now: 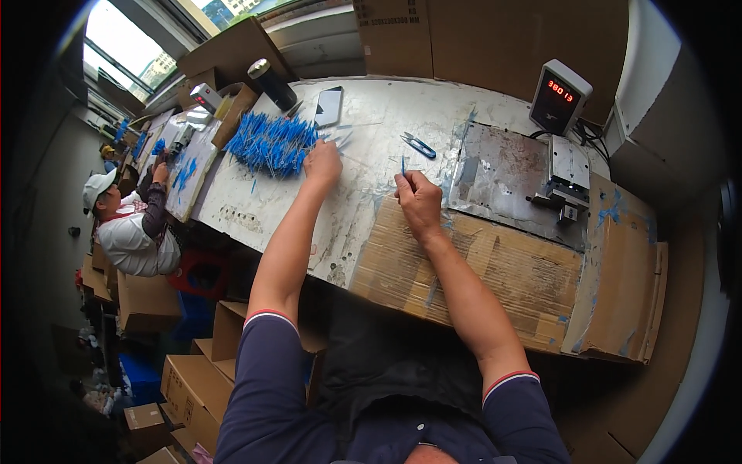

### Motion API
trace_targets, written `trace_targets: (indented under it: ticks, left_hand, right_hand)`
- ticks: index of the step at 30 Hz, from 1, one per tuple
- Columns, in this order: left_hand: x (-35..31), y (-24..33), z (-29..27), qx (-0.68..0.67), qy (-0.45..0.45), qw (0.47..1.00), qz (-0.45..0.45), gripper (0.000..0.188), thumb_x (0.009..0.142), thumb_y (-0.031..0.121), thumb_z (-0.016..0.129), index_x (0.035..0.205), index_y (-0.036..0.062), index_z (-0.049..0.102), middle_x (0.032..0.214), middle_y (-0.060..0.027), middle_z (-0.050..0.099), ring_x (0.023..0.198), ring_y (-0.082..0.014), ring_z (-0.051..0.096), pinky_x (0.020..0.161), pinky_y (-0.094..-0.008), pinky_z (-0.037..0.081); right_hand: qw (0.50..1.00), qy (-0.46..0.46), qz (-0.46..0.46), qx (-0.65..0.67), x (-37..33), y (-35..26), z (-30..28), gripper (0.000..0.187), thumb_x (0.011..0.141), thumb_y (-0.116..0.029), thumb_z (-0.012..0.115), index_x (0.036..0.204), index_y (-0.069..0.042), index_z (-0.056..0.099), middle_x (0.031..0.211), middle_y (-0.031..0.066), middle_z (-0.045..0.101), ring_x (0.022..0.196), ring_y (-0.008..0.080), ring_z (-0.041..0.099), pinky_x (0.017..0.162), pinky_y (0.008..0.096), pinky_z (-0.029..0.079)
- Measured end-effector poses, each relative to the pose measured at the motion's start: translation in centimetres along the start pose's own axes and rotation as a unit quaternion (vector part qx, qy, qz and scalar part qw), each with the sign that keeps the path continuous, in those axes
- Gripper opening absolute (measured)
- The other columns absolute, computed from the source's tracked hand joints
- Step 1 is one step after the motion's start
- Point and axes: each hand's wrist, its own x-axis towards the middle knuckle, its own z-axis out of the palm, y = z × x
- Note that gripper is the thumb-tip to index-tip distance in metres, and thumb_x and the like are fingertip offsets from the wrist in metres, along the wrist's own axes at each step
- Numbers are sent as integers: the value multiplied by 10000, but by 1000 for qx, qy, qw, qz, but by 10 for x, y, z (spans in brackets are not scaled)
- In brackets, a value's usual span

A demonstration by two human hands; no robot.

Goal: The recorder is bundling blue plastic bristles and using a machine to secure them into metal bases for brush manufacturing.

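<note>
A heap of thin blue-tipped wire-like pieces (270, 145) lies at the left of the worktable. At its right edge is my left hand (323, 164), its fingers drawn together. Faint blurred streaks show beside those fingers, but what they hold cannot be made out. Near the table's middle, my right hand (420, 199) pinches a thin blue piece (403, 165) between thumb and forefinger, its tip pointing up. Just beyond that hand lie blue-handled thread snips (420, 145), touched by neither hand.
To the right, a metal plate (495, 174) carries a small press-like device (568, 174), with a red-digit counter (559, 97) behind. Flat cardboard (464, 271) covers the near edge. A phone (328, 107) and dark flask (272, 85) stand far left. A co-worker (131, 224) works leftward.
</note>
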Motion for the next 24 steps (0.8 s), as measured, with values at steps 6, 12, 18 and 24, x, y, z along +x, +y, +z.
trace_targets:
  ticks: [6, 12, 18, 24]
  left_hand:
    - [0, -20, 8, 34, 0, 992, 119, 159, 984, 149, 577, 1111, 99, 658, 1123, -141, 681, 978, -372, 689, 843, -471, 543]
    - [-31, -15, 1, -113, 129, 976, 133, 109, 1003, 144, 578, 1092, 99, 622, 1077, -125, 680, 921, -355, 697, 772, -457, 549]
    - [-68, 24, -28, -206, 177, 939, 212, 106, 958, 88, 645, 1063, 74, 653, 992, -129, 701, 849, -344, 698, 702, -410, 550]
    - [-100, 70, -34, -530, -72, 844, 38, 166, 954, 101, 675, 1083, 16, 734, 925, -80, 757, 782, -116, 673, 703, -279, 532]
  right_hand:
    - [1000, -5, -6, -8, 2, 0, 3, 188, 972, -177, 692, 929, 5, 718, 691, 49, 699, 618, 85, 631, 585, 264, 499]
    - [999, 40, -31, 3, -1, -6, 1, 183, 976, -172, 686, 949, 6, 716, 737, 56, 716, 653, 82, 643, 609, 262, 508]
    - [996, 54, -58, 51, -1, -10, 2, 214, 985, -179, 664, 1034, 19, 729, 836, 137, 722, 725, 194, 688, 658, 334, 525]
    - [974, -40, 50, 215, 1, -9, 3, 245, 992, -193, 675, 1099, 17, 747, 880, 51, 732, 792, 115, 681, 675, 266, 551]
